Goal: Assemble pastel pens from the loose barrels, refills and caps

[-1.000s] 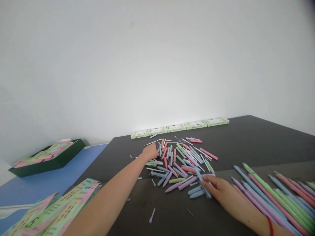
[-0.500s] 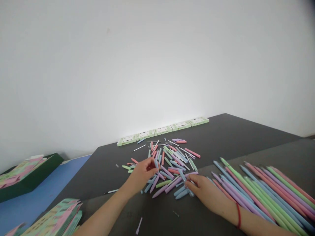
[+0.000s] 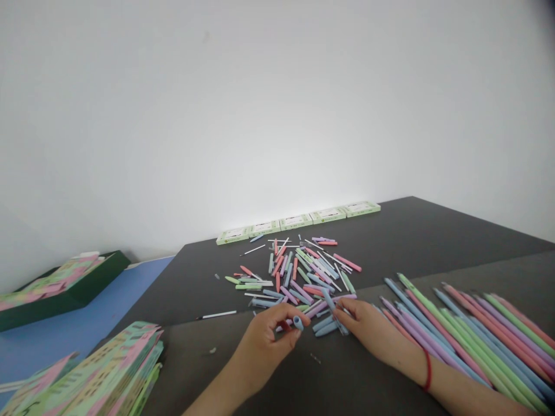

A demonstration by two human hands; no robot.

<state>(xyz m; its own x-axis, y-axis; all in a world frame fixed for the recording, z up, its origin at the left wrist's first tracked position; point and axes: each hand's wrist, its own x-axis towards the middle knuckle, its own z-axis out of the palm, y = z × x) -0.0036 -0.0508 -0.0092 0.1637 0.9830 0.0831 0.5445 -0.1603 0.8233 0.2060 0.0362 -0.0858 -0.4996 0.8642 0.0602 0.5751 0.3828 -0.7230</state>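
Between the thumb and fingers of my left hand is a blue pen cap, its hollow end turned toward me. My right hand pinches a blue pen barrel with a clear part near its lower end. Both hands are over the near side of a loose pile of pen parts in blue, purple, green and red, with white refills among them. Just right of my right wrist lie several long pastel pens side by side.
Several flat green-and-white boxes line the far edge of the dark table by the wall. A stack of printed cards stands at lower left. Behind it, a dark green box holds more cards. One refill lies apart.
My left hand has come toward me and turned, bringing the blue cap's open end into view. My right hand stays nearly in place with the blue barrel. The view has shifted slightly left.
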